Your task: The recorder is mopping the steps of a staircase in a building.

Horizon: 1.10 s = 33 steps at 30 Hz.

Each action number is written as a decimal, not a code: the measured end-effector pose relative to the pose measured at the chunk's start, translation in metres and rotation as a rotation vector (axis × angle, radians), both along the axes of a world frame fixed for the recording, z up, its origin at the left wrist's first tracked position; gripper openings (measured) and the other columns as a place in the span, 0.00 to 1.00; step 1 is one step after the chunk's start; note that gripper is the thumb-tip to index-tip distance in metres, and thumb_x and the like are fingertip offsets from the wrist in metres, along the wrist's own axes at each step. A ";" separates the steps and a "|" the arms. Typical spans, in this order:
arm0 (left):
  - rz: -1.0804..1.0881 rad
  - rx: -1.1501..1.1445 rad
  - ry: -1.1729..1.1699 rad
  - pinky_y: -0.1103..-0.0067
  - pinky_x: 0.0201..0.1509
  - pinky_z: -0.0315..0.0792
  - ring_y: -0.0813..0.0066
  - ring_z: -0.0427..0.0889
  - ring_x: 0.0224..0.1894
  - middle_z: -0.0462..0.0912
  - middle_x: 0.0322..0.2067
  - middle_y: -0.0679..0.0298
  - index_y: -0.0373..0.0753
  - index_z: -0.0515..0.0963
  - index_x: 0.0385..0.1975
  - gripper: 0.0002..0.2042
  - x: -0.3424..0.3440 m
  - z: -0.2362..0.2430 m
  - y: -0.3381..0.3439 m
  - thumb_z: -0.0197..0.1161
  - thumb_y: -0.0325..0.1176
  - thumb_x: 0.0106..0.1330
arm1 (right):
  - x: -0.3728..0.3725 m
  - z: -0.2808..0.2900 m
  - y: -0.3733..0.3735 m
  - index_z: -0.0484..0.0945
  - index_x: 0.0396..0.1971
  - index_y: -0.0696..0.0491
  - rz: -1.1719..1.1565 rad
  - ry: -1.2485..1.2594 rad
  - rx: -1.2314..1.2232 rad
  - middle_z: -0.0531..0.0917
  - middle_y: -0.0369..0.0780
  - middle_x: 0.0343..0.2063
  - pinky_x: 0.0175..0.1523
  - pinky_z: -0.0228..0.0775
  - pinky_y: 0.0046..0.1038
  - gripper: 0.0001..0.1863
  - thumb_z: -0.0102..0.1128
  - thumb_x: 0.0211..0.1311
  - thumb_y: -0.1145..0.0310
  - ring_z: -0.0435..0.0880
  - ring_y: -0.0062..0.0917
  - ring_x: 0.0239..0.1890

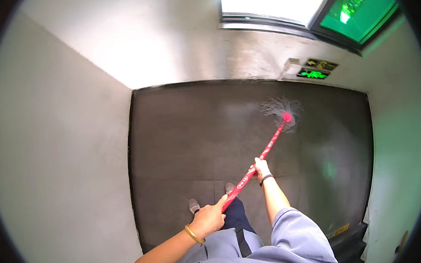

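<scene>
A mop [243, 182] with a long red handle slants from close to my body out to the far right. Its grey string head [281, 109] lies spread on the dark tiled floor [181, 133], below the far wall. Near the handle's upper end, my left hand [209, 219] is closed round it; a gold bangle circles that wrist. Farther along the shaft my right hand [260, 169] grips it, with a dark beaded bracelet on the wrist. The floor looks shiny around the mop head.
Pale walls [65, 116] border the floor at left, far side and right. A lit green sign [313, 73] sits low on the far wall, under a dark-framed window [266, 17]. My shoes [194, 206] stand behind the handle. At lower right are dark steps [350, 248].
</scene>
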State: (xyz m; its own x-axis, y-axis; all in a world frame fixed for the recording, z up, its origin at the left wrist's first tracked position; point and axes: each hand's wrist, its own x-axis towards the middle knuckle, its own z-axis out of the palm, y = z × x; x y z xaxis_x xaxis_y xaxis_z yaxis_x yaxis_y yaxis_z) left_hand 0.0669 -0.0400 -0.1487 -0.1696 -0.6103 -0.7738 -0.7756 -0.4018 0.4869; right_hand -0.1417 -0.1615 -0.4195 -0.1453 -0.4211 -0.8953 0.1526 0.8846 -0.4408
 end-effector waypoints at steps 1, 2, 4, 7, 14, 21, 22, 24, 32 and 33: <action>-0.012 -0.021 -0.056 0.58 0.39 0.73 0.43 0.80 0.34 0.80 0.30 0.43 0.52 0.57 0.64 0.32 0.010 0.005 0.005 0.59 0.36 0.59 | 0.010 -0.004 0.005 0.65 0.31 0.56 0.015 -0.025 0.016 0.74 0.42 0.18 0.26 0.76 0.40 0.11 0.46 0.63 0.62 0.77 0.34 0.18; -0.027 -0.040 -0.112 0.58 0.39 0.73 0.43 0.80 0.34 0.80 0.30 0.43 0.53 0.58 0.64 0.31 0.022 0.012 0.012 0.59 0.36 0.59 | 0.024 -0.008 0.012 0.65 0.32 0.56 0.027 -0.051 0.032 0.74 0.43 0.19 0.26 0.76 0.42 0.10 0.46 0.62 0.63 0.77 0.35 0.18; 0.033 -0.044 -0.199 0.58 0.38 0.73 0.44 0.80 0.33 0.80 0.27 0.47 0.56 0.61 0.62 0.29 0.058 0.025 0.032 0.59 0.36 0.58 | 0.067 -0.001 0.031 0.65 0.34 0.55 0.072 -0.171 0.047 0.76 0.44 0.21 0.31 0.77 0.45 0.09 0.46 0.61 0.65 0.80 0.38 0.25; 0.082 -0.034 -0.287 0.58 0.37 0.72 0.45 0.80 0.31 0.80 0.26 0.48 0.55 0.62 0.61 0.29 0.116 0.055 0.070 0.61 0.35 0.57 | 0.151 0.022 0.062 0.65 0.40 0.55 0.199 -0.289 0.066 0.79 0.44 0.26 0.37 0.78 0.46 0.12 0.45 0.63 0.62 0.81 0.37 0.28; 0.216 -0.062 -0.384 0.59 0.36 0.73 0.44 0.79 0.29 0.79 0.24 0.46 0.49 0.61 0.62 0.33 0.226 0.119 0.231 0.62 0.34 0.53 | 0.343 0.070 0.194 0.70 0.32 0.57 0.531 -0.454 0.108 0.80 0.43 0.22 0.29 0.80 0.39 0.12 0.45 0.62 0.63 0.82 0.34 0.22; 0.698 0.342 -0.317 0.64 0.46 0.71 0.47 0.78 0.46 0.75 0.46 0.37 0.43 0.56 0.66 0.37 0.283 0.164 0.352 0.63 0.41 0.55 | 0.485 0.105 0.335 0.73 0.29 0.59 0.740 -0.632 0.219 0.80 0.43 0.23 0.27 0.79 0.38 0.13 0.51 0.60 0.63 0.83 0.32 0.23; 0.716 0.344 -0.320 0.64 0.46 0.71 0.47 0.78 0.46 0.75 0.46 0.37 0.43 0.56 0.66 0.37 0.284 0.151 0.380 0.63 0.41 0.55 | 0.496 0.100 0.348 0.74 0.29 0.60 0.762 -0.661 0.203 0.80 0.43 0.23 0.25 0.78 0.39 0.12 0.52 0.58 0.64 0.82 0.33 0.23; 0.596 -0.312 -0.279 0.65 0.39 0.74 0.41 0.79 0.40 0.79 0.36 0.40 0.47 0.57 0.65 0.37 0.287 0.109 0.426 0.63 0.42 0.54 | 0.510 0.097 0.358 0.74 0.28 0.60 0.845 -0.604 0.177 0.79 0.42 0.22 0.25 0.77 0.37 0.11 0.55 0.56 0.65 0.81 0.32 0.23; 0.584 -0.138 -0.259 0.55 0.35 0.72 0.40 0.78 0.27 0.77 0.21 0.42 0.38 0.55 0.64 0.35 0.265 0.066 0.257 0.57 0.29 0.53 | 0.477 0.058 0.208 0.73 0.21 0.60 0.612 -0.387 -0.127 0.76 0.39 0.16 0.18 0.70 0.30 0.14 0.55 0.55 0.62 0.78 0.27 0.16; 0.573 -0.140 -0.251 0.55 0.35 0.72 0.40 0.78 0.27 0.77 0.21 0.42 0.38 0.55 0.64 0.35 0.257 0.062 0.234 0.57 0.29 0.53 | 0.461 0.043 0.185 0.74 0.22 0.60 0.576 -0.347 -0.195 0.78 0.40 0.17 0.18 0.71 0.30 0.14 0.55 0.56 0.62 0.79 0.28 0.17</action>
